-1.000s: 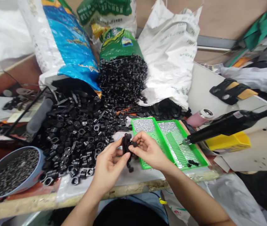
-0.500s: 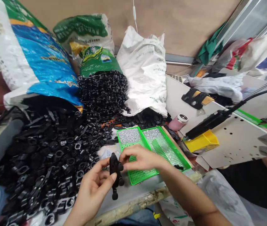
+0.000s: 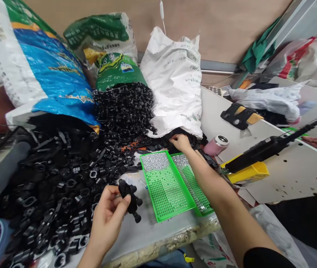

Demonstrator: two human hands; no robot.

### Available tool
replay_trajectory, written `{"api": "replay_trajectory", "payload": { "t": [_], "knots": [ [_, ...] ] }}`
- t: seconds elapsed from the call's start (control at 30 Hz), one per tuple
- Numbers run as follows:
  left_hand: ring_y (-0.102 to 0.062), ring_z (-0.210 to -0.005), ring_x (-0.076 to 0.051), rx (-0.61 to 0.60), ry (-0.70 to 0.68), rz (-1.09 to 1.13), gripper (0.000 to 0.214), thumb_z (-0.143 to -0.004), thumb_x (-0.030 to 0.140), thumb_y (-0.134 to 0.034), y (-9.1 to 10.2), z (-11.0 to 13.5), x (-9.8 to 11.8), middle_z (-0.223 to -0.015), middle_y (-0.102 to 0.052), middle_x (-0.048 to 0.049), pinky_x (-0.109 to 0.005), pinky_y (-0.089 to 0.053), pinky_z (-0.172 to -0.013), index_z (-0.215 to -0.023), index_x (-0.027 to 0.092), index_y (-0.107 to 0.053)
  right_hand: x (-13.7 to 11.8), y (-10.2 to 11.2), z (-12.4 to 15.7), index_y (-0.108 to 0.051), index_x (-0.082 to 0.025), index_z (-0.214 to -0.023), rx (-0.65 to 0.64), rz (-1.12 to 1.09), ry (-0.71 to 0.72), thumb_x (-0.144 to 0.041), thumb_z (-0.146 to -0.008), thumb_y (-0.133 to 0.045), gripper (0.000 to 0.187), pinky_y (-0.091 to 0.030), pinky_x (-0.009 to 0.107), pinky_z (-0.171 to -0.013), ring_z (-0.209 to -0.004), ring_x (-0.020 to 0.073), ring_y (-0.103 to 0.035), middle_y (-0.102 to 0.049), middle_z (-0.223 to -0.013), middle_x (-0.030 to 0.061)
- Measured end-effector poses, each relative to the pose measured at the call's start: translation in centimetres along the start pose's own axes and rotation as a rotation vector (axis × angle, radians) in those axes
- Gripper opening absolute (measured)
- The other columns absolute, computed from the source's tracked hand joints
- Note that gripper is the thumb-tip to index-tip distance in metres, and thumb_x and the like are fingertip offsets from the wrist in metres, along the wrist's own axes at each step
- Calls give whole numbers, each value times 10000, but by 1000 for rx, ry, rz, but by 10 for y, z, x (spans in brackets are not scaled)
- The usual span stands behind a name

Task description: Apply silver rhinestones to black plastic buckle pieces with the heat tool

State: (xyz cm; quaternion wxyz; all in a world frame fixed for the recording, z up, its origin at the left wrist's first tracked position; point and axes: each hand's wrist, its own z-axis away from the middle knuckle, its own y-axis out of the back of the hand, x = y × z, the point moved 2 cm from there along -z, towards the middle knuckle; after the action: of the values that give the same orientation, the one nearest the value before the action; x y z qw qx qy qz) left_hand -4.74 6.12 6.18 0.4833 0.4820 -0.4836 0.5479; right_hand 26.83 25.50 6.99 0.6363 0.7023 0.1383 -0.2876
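Right hand (image 3: 180,142) has left the part and reached across the green perforated tray (image 3: 149,175) to the black plastic pieces (image 3: 182,137) beyond; I can't tell whether it's gripping them. On my head feed, the left hand (image 3: 105,216) pinches the black plastic assembly (image 3: 129,197) between fingers and thumb, just beside the heap of black parts (image 3: 63,175).

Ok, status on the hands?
Left hand holding black plastic part. Right hand at loose black parts behind green trays. Right forearm across the trays.
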Motion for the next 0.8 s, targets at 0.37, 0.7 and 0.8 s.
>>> {"api": "replay_trajectory", "payload": {
  "t": [0.37,0.7,0.8],
  "knots": [
    [-588,-644,-105,31,-60,126,314,-809,366,-816,-12,-8,1,-780,-630,29,-189,-487,-578,-895,206,-560,-84,-19,183,-713,-241,-792,-348,-756,531,-377,-899,-705,173,-488,454,-995,-1063,235,-614,-649,-1087,70],
    [-691,-1042,-194,-122,35,293,420,-861,423,-790,-6,11,15,-1139,-731,-78,-299,-571,-901,-1191,212,-637,-97,-33,201,-603,-239,-831,-243,-604,541,-298,-965,-577,149,-430,501,-1053,-1189,264,-535,-581,-1157,79],
    [-695,-1008,-171,-78,-35,286,349,-856,383,-816,-8,13,15,-1111,-733,-52,-275,-561,-900,-1113,219,-646,-101,-35,214,-587,-246,-870,-158,-551,547,-281,-977,-565,115,-445,499,-1039,-1187,270,-529,-577,-1180,88]
  ]
}}
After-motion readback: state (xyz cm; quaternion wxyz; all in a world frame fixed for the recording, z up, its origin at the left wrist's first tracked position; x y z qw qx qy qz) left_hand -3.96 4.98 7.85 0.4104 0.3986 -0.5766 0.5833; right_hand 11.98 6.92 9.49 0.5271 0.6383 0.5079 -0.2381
